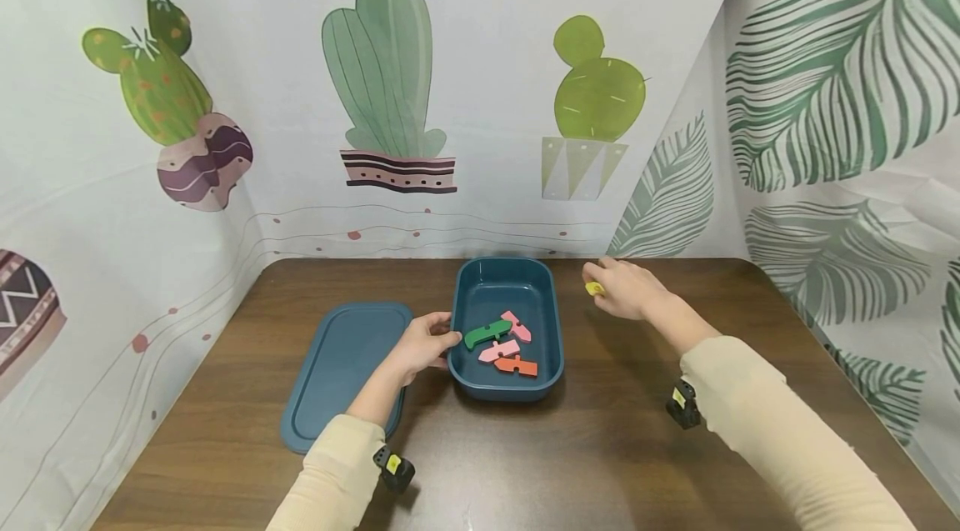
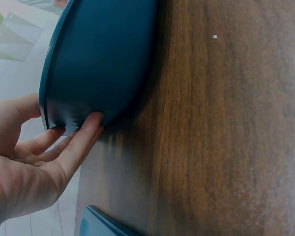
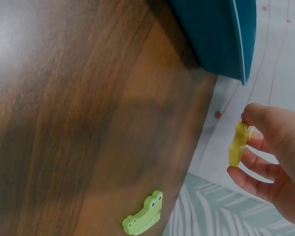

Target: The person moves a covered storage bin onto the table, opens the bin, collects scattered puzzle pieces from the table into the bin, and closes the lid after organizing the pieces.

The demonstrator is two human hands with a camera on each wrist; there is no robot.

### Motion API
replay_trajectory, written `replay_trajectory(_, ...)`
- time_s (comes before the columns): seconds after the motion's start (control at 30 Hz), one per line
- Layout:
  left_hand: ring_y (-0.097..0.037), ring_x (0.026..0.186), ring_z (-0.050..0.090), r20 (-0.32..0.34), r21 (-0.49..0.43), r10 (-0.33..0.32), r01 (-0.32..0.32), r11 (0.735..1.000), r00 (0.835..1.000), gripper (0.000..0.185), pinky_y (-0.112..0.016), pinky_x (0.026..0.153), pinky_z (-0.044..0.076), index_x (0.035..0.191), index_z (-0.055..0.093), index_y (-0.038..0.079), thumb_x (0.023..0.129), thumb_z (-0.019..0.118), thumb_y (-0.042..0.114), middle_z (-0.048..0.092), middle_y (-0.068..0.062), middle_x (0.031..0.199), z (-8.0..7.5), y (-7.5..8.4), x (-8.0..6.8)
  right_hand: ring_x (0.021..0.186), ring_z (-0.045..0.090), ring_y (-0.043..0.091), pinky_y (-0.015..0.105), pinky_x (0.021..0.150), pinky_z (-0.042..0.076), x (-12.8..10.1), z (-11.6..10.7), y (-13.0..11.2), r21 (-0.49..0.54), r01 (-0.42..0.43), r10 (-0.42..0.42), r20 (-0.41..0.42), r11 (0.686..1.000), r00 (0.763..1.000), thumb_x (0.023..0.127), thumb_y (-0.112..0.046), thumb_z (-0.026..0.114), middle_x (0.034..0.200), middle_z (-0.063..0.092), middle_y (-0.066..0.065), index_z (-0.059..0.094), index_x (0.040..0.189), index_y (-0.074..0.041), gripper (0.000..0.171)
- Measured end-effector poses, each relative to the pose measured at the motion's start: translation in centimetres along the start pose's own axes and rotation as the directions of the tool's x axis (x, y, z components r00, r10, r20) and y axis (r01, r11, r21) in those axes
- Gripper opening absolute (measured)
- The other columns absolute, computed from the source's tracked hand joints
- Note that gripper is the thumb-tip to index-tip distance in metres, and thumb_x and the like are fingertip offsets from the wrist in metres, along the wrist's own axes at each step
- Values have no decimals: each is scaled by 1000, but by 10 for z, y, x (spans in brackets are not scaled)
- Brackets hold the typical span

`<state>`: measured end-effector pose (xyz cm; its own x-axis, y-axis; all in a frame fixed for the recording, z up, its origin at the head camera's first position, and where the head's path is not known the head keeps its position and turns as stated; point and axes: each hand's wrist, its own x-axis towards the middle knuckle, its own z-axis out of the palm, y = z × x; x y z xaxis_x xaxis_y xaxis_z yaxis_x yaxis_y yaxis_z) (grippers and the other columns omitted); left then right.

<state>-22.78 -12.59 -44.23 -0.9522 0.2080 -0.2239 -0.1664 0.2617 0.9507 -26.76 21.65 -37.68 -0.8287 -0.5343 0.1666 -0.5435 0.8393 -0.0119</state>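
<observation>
A deep blue rectangular box (image 1: 501, 295) stands on the table with several toy pieces inside. My left hand (image 1: 420, 345) holds its left wall, thumb at the rim and fingers against the outside (image 2: 83, 140). In the box lie a green piece (image 1: 486, 334), two pink notched pieces (image 1: 499, 351) and an orange notched piece (image 1: 516, 366). Right of the box, above the table, my right hand (image 1: 630, 291) pinches a small yellow piece (image 3: 237, 145) between thumb and fingertips. A light green crocodile-head piece (image 3: 143, 216) lies on the table in the right wrist view.
A flat blue lid (image 1: 341, 373) rests on the wooden table (image 1: 600, 464) to the left of the box. Behind the table's far edge hangs a white cloth (image 1: 495, 97) printed with cacti and leaves.
</observation>
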Motion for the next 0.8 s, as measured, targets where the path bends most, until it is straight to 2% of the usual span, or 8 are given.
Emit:
replay_trajectory(0.33, -26, 95, 62, -11, 4, -5, 5, 1000, 1000, 49, -37, 66, 57, 134, 42, -1, 89, 57, 9, 54, -20, 121, 1, 1, 1, 69, 54, 25, 41, 58, 49, 8, -4, -16, -6, 12, -12, -3, 1000, 1000, 77, -13, 69, 87, 52, 6, 56, 99, -15, 25)
replay_trajectory(0.53, -29, 97, 61, 3, -2, 2, -2, 1000, 1000, 50, -37, 66, 57, 135, 40, -3, 89, 57, 10, 52, -23, 123, 0, 1, 0, 71, 54, 24, 40, 59, 49, 14, -5, -25, -13, 32, -32, -16, 999, 999, 76, -14, 70, 85, 52, 4, 57, 98, -15, 25)
replay_trajectory(0.8, -35, 101, 59, 27, -6, 10, -10, 1000, 1000, 50, -38, 68, 57, 135, 37, -8, 90, 54, 6, 49, -27, 124, 1, 21, -18, 70, 53, 23, 38, 60, 49, 23, -6, -38, -20, 43, -43, 3, 999, 999, 77, -14, 70, 85, 51, 4, 58, 98, -15, 24)
